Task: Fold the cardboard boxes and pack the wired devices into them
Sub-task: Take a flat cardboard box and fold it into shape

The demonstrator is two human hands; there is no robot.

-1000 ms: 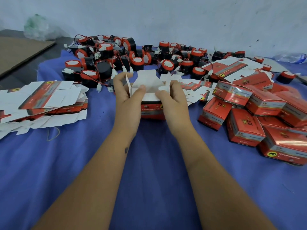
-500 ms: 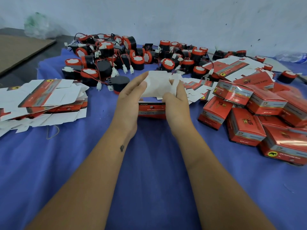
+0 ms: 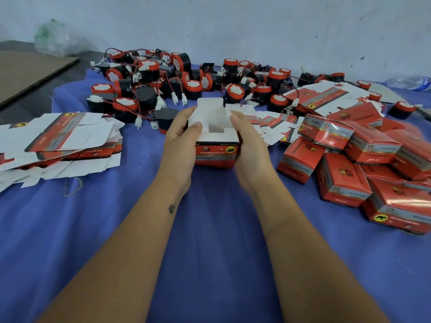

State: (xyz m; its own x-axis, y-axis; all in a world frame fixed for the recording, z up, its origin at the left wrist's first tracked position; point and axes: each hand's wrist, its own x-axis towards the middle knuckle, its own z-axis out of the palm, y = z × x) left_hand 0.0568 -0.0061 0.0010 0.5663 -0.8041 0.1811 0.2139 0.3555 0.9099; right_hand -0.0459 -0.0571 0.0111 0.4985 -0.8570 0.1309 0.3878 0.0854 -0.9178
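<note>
A red cardboard box (image 3: 215,155) stands on the blue cloth at the centre, its white end flaps partly folded in and one flap upright at the back. My left hand (image 3: 180,142) grips its left side, thumb pressing on a white flap. My right hand (image 3: 250,145) grips the right side. Several black-and-red wired devices (image 3: 186,78) lie heaped behind the box. Flat unfolded box blanks (image 3: 63,138) are stacked at the left.
Several folded red boxes (image 3: 345,178) are piled at the right, with more flat blanks (image 3: 321,96) behind them. A blue cloth (image 3: 210,241) covers the work surface. A brown board (image 3: 25,71) lies at the far left, a plastic bag (image 3: 53,38) behind it.
The box has been turned and its flaps folded down. Both hands moved from working the flaps above it to gripping its sides.
</note>
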